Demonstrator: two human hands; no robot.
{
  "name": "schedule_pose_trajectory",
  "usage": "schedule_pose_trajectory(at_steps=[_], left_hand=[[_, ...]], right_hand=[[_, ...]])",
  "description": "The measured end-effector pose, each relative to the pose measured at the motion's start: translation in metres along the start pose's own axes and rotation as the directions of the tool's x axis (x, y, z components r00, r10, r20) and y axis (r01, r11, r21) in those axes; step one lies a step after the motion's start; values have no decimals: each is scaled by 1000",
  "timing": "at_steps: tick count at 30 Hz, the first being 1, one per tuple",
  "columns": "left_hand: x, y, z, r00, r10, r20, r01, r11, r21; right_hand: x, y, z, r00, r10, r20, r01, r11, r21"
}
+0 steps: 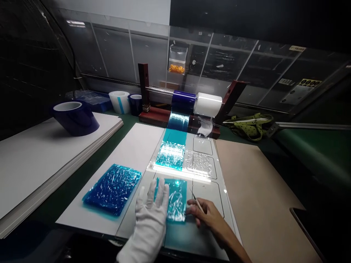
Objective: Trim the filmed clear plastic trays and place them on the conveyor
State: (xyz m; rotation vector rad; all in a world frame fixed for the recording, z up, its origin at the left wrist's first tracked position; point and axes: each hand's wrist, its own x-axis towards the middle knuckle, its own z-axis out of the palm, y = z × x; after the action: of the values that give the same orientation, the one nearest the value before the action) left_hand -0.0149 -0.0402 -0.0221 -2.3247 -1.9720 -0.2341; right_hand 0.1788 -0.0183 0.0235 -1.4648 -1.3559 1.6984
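My left hand (pixel 152 209), in a white glove, lies flat with fingers spread on the left part of a blue film sheet (pixel 177 199) on a grey work plate (pixel 208 190). My bare right hand (pixel 204 214) rests at the sheet's right edge and pinches thin metal tweezers (pixel 196 202), whose tip points up and away. A strip of blue film (pixel 172 149) runs down the plate from a blue roll (pixel 183 101) on a dispenser bar at the back.
A stack of crinkled blue film pieces (pixel 113 188) lies on a white board left of the plate. A large blue tape roll (pixel 74 117) sits on white sheets at far left. White roll (pixel 208 105), brown board (pixel 260 193), green bag (pixel 251 126) at right.
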Motion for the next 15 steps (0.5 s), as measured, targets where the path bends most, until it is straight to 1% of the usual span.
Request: schedule_pose_trajectory(at_steps=[2, 4, 6, 7, 8, 9, 10, 11, 12, 13, 14, 15], left_hand=[[-24, 16, -3, 1000, 22, -14, -23, 1000, -12], [-45, 22, -14, 997, 59, -48, -64, 992, -109], [-59, 16, -29, 999, -14, -52, -1, 962, -275], [-63, 9, -35, 996, -79, -35, 61, 931, -360], [-64, 1, -40, 988, -154, 4, 139, 876, -462], [-62, -8, -44, 972, -222, 78, 225, 786, -576], [-60, -17, -46, 945, -269, 185, 320, 651, -689], [-56, -25, -48, 904, -288, 315, 420, 469, -777], [-52, -32, -49, 850, -277, 448, 514, 253, -819], [-47, -39, -50, 797, -249, 550, 579, 54, -814], [-42, -47, -52, 759, -231, 608, 607, -87, -790], [-37, -55, -56, 737, -244, 630, 605, -178, -776]], right_hand=[[-6, 8, 11, 998, 40, 45, -47, 983, 179], [-15, 11, 20, 996, 65, 65, -82, 946, 314], [-24, 10, 23, 995, 86, 45, -97, 916, 388], [-29, 7, 23, 995, 96, 27, -99, 910, 403], [-35, 4, 23, 994, 106, 2, -98, 909, 405], [-39, 1, 22, 993, 112, -23, -94, 914, 396], [-44, -4, 21, 993, 114, -35, -93, 921, 379], [-47, -8, 21, 994, 106, -28, -89, 929, 360], [-50, -13, 21, 996, 89, -12, -80, 937, 339], [-52, -17, 20, 998, 61, 9, -61, 945, 321], [-54, -20, 20, 999, 25, 25, -31, 951, 308], [-54, -22, 20, 1000, -6, 19, 0, 954, 299]])
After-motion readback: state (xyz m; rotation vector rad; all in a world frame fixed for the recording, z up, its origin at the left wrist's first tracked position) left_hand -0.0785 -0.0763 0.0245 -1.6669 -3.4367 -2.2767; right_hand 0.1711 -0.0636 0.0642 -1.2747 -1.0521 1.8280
